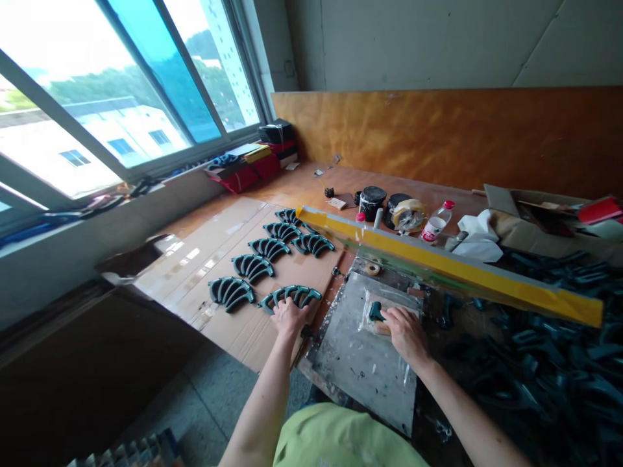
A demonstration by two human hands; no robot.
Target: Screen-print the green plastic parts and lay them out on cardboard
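Note:
My left hand is on the cardboard at the near edge of a fan-shaped row of dark green curved parts. Its fingers are closed on one of these parts, mostly covered by the hand. Over the grey board, my right hand grips another dark green part by its near end. That part rests on or just above a small plastic-wrapped pad; contact cannot be made out. Several similar fans lie further left and back on the cardboard sheet.
A long yellow-edged strip crosses behind the grey board. Past it stand black tubs, a tape roll and a bottle. Loose dark parts heap up at right. A window is at left.

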